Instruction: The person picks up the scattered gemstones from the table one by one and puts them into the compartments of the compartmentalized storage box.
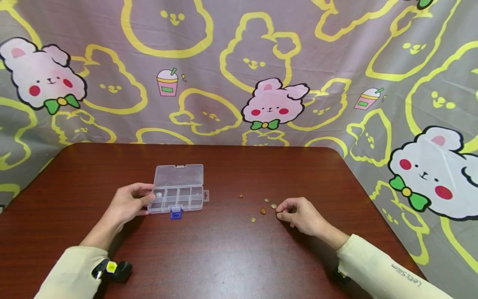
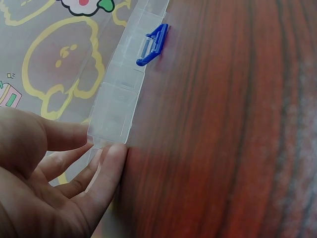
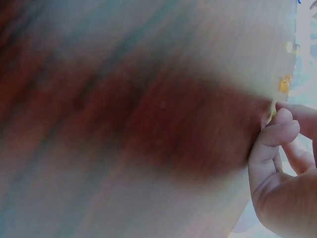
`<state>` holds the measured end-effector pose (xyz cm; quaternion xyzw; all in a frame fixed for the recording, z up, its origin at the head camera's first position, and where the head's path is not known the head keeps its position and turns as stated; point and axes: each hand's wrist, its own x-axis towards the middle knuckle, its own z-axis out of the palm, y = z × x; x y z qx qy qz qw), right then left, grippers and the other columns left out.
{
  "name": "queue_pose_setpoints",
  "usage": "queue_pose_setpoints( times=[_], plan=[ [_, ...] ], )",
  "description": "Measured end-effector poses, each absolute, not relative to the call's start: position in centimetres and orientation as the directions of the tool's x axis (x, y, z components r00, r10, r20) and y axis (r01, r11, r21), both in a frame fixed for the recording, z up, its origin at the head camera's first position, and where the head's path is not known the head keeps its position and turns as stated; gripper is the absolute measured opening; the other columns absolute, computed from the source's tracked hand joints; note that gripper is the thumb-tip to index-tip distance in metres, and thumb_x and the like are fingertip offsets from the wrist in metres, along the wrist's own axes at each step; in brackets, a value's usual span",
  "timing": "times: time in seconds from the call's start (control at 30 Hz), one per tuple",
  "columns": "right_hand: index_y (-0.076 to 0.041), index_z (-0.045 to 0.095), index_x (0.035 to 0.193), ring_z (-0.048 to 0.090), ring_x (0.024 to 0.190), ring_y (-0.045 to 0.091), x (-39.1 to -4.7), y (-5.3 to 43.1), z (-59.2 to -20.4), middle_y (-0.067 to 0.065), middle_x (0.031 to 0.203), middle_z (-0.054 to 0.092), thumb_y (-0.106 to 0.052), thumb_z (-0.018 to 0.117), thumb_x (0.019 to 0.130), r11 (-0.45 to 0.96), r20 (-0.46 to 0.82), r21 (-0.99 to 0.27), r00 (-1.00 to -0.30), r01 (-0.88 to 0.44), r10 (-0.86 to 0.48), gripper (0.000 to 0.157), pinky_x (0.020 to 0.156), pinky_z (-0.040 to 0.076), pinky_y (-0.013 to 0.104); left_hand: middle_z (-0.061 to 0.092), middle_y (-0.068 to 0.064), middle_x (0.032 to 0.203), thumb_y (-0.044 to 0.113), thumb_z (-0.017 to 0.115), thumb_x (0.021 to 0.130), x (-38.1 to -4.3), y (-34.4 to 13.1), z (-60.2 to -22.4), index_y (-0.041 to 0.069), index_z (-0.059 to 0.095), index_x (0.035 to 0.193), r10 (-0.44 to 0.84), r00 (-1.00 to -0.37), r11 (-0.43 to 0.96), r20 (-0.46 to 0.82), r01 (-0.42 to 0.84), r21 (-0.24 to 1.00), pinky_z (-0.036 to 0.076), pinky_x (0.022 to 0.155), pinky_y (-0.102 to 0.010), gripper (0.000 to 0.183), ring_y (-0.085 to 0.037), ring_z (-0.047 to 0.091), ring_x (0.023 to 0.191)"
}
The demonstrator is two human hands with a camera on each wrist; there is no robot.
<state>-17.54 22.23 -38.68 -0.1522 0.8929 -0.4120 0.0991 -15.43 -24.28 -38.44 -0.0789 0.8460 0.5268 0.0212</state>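
A clear plastic compartment box (image 1: 196, 198) with its lid (image 1: 179, 176) raised lies on the table, left of centre. My left hand (image 1: 127, 204) grips its left end; the left wrist view shows thumb and fingers around that end. One small whitish round piece (image 1: 159, 194) sits in the back left compartment. On the right, my right hand (image 1: 301, 216) pinches a small yellowish bead-like piece (image 3: 271, 113) at the table surface, mostly covered by fingertips. Several small pieces lie beside it: an amber one (image 1: 263, 211), a yellow one (image 1: 253, 220) and a pale one (image 1: 274, 206).
A reddish-brown piece (image 1: 240, 195) lies between the box and the other pieces. The box's blue latch (image 1: 176, 214) hangs at its front. Behind the wooden table (image 1: 224, 257) hangs a patterned cloth (image 1: 209, 70), which continues along both sides.
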Motion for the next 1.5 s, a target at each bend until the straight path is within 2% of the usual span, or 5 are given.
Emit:
queue_pose_setpoints(
  times=[0.43, 0.63, 0.8, 1.13, 1.5],
  plan=[
    [-0.005, 0.072, 0.092, 0.053, 0.051, 0.016, -17.1, 21.4, -38.5, 0.003, 0.074, 0.063, -0.005, 0.075, 0.089, 0.583, -0.04, -0.789, -0.931, -0.194, -0.364, 0.005, 0.037, 0.04, 0.024, 0.058, -0.028, 0.119, 0.004, 0.063, 0.099, -15.4, -24.3, -38.6, -0.009, 0.054, 0.134, -0.119, -0.986, 0.428, -0.117, -0.157, 0.89, 0.061, 0.065, -0.032, 0.039, -0.025, 0.063, 0.09],
    [-0.004, 0.072, 0.092, 0.055, 0.053, 0.016, -17.0, 20.6, -38.4, 0.003, 0.076, 0.065, -0.008, 0.075, 0.09, 0.566, -0.019, -0.795, -0.924, -0.218, -0.383, 0.005, 0.04, 0.044, 0.026, 0.058, -0.029, 0.119, 0.004, 0.063, 0.099, -15.4, -24.2, -38.6, -0.009, 0.054, 0.135, -0.122, -0.985, 0.428, -0.12, -0.161, 0.889, 0.061, 0.065, -0.033, 0.039, -0.025, 0.063, 0.091],
    [-0.003, 0.072, 0.092, 0.056, 0.053, 0.016, -17.0, 19.8, -38.4, 0.004, 0.076, 0.067, -0.004, 0.074, 0.089, 0.557, 0.004, -0.794, -0.92, -0.241, -0.392, 0.004, 0.044, 0.047, 0.026, 0.058, -0.028, 0.119, 0.004, 0.063, 0.099, -15.3, -24.3, -38.6, -0.01, 0.055, 0.134, -0.116, -0.987, 0.426, -0.115, -0.154, 0.891, 0.061, 0.065, -0.033, 0.038, -0.023, 0.063, 0.088],
    [-0.001, 0.073, 0.092, 0.056, 0.053, 0.017, -17.2, 18.5, -38.3, 0.007, 0.08, 0.069, -0.001, 0.074, 0.088, 0.501, 0.028, -0.829, -0.913, -0.249, -0.408, 0.004, 0.045, 0.048, 0.026, 0.058, -0.029, 0.12, 0.004, 0.062, 0.099, -15.3, -24.2, -38.5, -0.009, 0.054, 0.134, -0.115, -0.986, 0.421, -0.119, -0.157, 0.893, 0.061, 0.066, -0.033, 0.039, -0.024, 0.064, 0.09],
    [-0.001, 0.072, 0.091, 0.057, 0.053, 0.017, -17.5, 16.6, -38.3, 0.011, 0.076, 0.07, 0.003, 0.072, 0.088, 0.446, 0.036, -0.86, -0.9, -0.249, -0.433, 0.005, 0.046, 0.049, 0.025, 0.058, -0.028, 0.119, 0.004, 0.063, 0.099, -15.4, -24.3, -38.6, -0.01, 0.055, 0.134, -0.117, -0.986, 0.422, -0.115, -0.154, 0.894, 0.061, 0.065, -0.033, 0.038, -0.022, 0.063, 0.085]
  ],
)
